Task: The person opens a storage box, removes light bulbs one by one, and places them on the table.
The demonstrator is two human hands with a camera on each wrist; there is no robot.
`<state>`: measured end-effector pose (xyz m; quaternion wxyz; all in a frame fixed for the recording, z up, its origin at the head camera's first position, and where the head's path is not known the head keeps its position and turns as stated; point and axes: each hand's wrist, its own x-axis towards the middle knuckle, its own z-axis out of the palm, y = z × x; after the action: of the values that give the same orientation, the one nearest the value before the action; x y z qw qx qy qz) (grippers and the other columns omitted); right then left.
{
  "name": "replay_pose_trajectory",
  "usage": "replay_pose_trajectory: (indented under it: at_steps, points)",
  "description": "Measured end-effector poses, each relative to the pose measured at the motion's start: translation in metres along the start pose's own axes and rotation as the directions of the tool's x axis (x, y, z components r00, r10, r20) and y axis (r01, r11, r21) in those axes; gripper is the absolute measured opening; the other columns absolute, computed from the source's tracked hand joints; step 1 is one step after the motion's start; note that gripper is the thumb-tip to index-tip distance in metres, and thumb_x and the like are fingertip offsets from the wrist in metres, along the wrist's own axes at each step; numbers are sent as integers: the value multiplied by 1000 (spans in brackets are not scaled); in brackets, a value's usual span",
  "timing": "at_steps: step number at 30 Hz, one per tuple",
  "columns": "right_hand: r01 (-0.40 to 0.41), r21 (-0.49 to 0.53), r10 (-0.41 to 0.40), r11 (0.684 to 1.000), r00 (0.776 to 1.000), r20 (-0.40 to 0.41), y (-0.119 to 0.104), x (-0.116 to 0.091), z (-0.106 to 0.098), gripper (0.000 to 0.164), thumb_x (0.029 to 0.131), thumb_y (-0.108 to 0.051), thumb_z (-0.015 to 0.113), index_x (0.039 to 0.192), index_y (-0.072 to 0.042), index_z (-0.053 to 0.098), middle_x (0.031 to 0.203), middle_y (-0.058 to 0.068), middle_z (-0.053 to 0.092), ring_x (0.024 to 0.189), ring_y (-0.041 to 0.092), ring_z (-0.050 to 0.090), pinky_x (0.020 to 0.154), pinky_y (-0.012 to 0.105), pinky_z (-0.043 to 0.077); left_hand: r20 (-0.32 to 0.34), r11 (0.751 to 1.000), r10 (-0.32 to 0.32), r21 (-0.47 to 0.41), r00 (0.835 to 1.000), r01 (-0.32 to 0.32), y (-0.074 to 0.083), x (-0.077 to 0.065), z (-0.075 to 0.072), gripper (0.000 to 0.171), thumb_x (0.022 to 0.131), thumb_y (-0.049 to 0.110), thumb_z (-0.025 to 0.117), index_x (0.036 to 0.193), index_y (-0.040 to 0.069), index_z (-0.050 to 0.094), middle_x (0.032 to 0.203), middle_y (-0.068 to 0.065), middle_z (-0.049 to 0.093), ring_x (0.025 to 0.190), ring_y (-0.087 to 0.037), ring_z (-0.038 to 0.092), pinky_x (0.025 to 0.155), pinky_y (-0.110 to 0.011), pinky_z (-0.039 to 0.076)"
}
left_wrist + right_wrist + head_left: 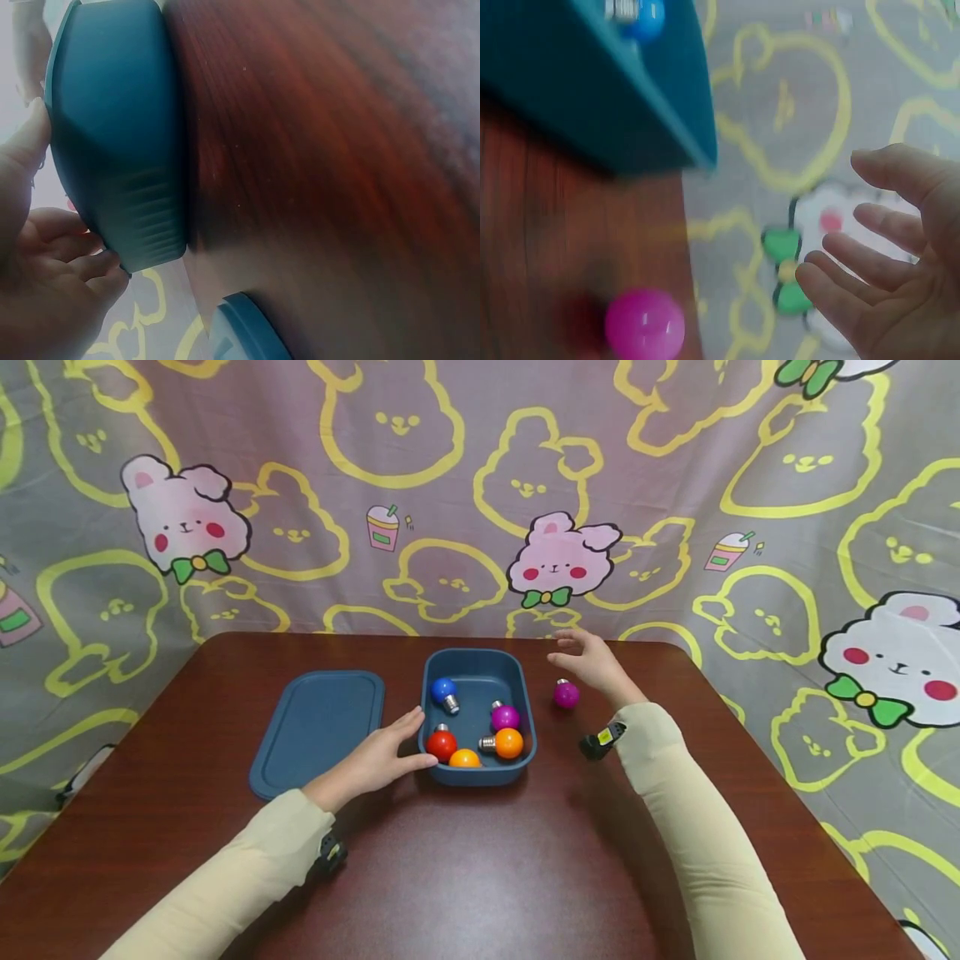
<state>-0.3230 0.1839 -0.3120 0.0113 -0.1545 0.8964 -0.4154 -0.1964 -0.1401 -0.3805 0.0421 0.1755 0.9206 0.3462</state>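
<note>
Wooden table (pixel 495 860): box (pixel 480 776) holds five bulbs (pixel 506 719); hands (pixel 375 760) (pixel 590 664) relaxed, left touching box, right raised.

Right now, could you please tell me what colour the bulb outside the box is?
The bulb is magenta, clearest in the head view.

Lt-yellow slvs (pixel 697 810); blk wrist cams (pixel 595 746), R one w/ yellow patch (pixel 604 737).
</note>
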Motion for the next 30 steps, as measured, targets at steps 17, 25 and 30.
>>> replay_pose_trajectory:
  at_steps: [17,25,30]
  points:
    - [179,-21,-156,984,904,399,-50,-38,86,49,84,-24,69,128,-9,53,120,14,57,106,25,54,82,34,48,18,1000,-16,-12,1000,16,2,0,-1,80,84,39,66,144,3,27,150,-12,20,133,-32,25,100,-52,28]
    - [213,-75,-146,974,846,513,-48,-48,110,53,84,-26,69,128,-1,51,117,16,59,99,23,59,80,32,49,9,1000,0,4,1000,0,2,0,-1,79,84,38,66,143,2,28,149,-14,21,133,-33,25,99,-53,28]
    - [189,-94,-110,978,835,539,-47,-50,115,52,84,-26,69,127,-2,52,113,12,61,100,22,58,80,31,49,3,1000,9,9,1000,-9,2,-1,-1,79,84,37,67,143,1,29,149,-15,22,132,-33,26,99,-53,29]
